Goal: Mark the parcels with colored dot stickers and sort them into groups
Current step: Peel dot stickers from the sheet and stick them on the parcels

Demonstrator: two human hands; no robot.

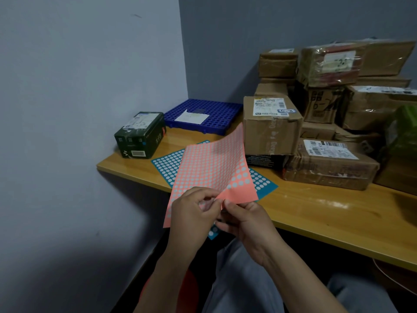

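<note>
Running from the near left to the far right, a wooden table (pixel 316 213) stands against grey walls in a corner. A pile of brown cardboard parcels (pixel 370 109) fills its right and far side, stacked several high, most with white shipping labels. At the left front of the pile is a tall taped carton (pixel 270 132), and near it on the right lies a flat wrapped parcel (pixel 329 168).

A pink sticker sheet (pixel 209 163), covered in rows of pale dots, is held up over the near edge of the table, its far end curling upward toward the carton. Under it a teal sticker sheet (pixel 167 164) lies flat on the table, showing to the left and right of the pink one, with one corner hanging over the near edge.

Far left, a blue perforated tray (pixel 216 109) sits in the corner with a white paper (pixel 191 117) on top. Just left of it is a dark green box (pixel 141 134) with a label on its upper face.

The left hand (pixel 191 213) pinches the pink sheet's near edge between thumb and curled fingers. The right hand (pixel 246 220), touching it, pinches the same edge.
</note>
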